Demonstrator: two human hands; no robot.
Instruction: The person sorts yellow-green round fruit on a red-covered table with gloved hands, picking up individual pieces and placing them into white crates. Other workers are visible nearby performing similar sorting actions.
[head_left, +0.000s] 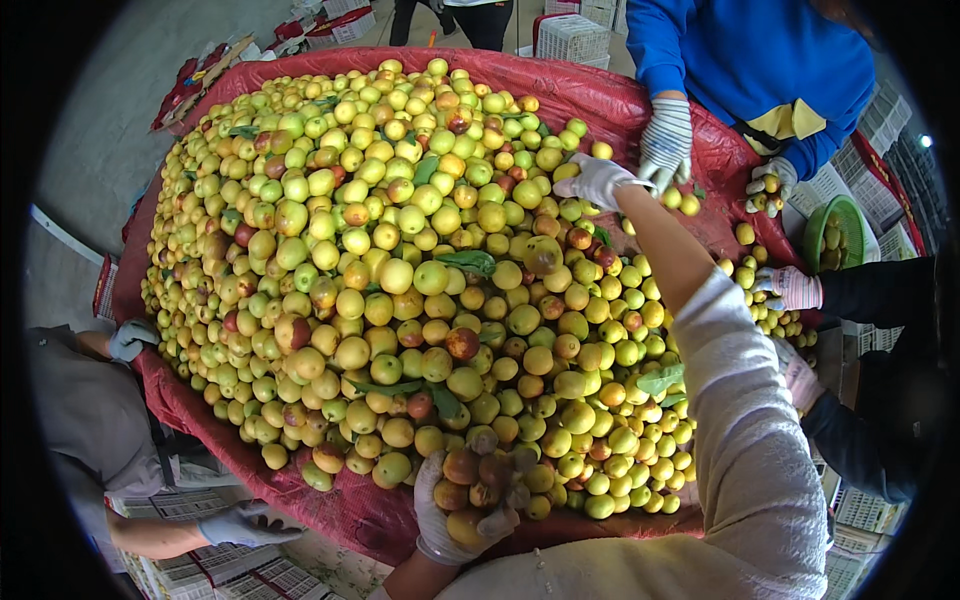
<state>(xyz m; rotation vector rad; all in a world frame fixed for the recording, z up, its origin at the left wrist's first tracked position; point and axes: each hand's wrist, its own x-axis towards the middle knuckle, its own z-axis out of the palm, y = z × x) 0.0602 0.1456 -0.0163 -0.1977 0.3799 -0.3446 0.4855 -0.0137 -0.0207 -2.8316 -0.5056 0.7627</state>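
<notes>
A big heap of yellow-green jujubes (397, 275), some with red-brown patches, lies before me on a red woven tarp (360, 517). My left hand (446, 529), in a pale glove, is palm up at the near edge of the heap. It cradles several browner jujubes (461, 495). Stretched out to the far right side of the heap is my right hand (600, 181), also in a pale glove. Between its thumb and fingers sits a yellow jujube (566, 172). Green leaves (469, 261) lie among the fruit.
Across the tarp, a person in blue has one striped glove (666, 142) near my right hand and holds jujubes in the other (771, 186). More gloved hands work at right (795, 288) and left (247, 523). A green basket (855, 232) and white crates (574, 37) stand around.
</notes>
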